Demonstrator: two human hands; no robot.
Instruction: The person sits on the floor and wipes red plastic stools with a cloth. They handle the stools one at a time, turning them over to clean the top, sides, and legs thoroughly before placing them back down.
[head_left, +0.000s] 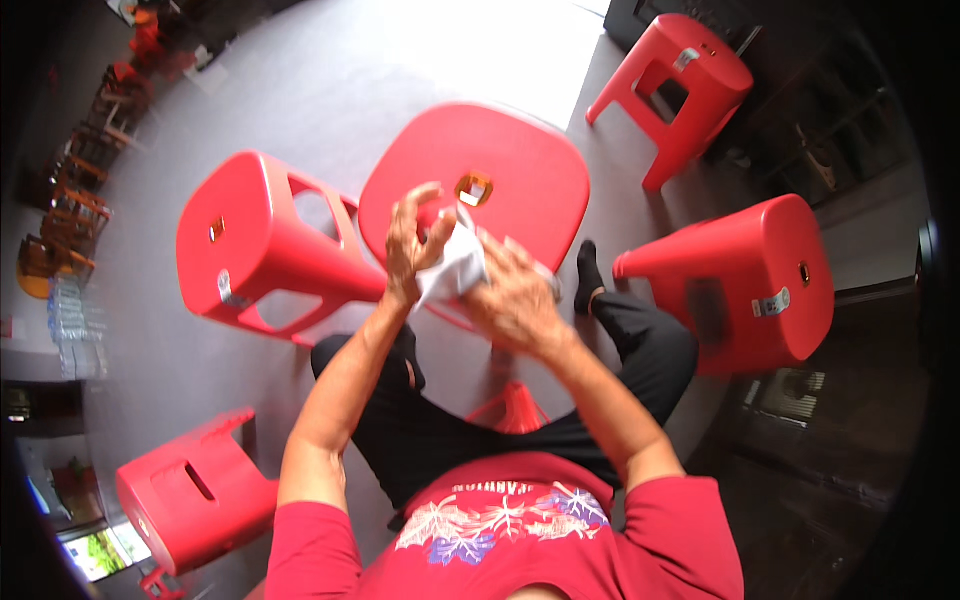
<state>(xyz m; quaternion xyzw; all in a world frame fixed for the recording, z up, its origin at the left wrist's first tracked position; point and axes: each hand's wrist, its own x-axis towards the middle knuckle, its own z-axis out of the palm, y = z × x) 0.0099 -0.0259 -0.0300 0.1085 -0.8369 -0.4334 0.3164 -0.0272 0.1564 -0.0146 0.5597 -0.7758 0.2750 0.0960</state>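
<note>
A crumpled white cloth (458, 262) is between my hands, above the near part of a red plastic stool (520, 145). My right hand (515, 298) holds the cloth, its fingers laid over it and slightly blurred. Beside the cloth's left edge, my left hand (410, 243) is raised with fingers apart and the thumb close to the cloth. Whether that thumb touches the cloth I cannot tell. The stool in front has a rounded square seat with a small hole in the middle, and my hands hide part of its near edge.
One red stool (245, 235) lies tipped at the left, another (200, 495) at the lower left. At the right are a tilted stool (770, 280) and a farther one (690, 85). Wooden chairs (75, 215) and wrapped bottles (70, 320) line the far left. My legs flank the front stool.
</note>
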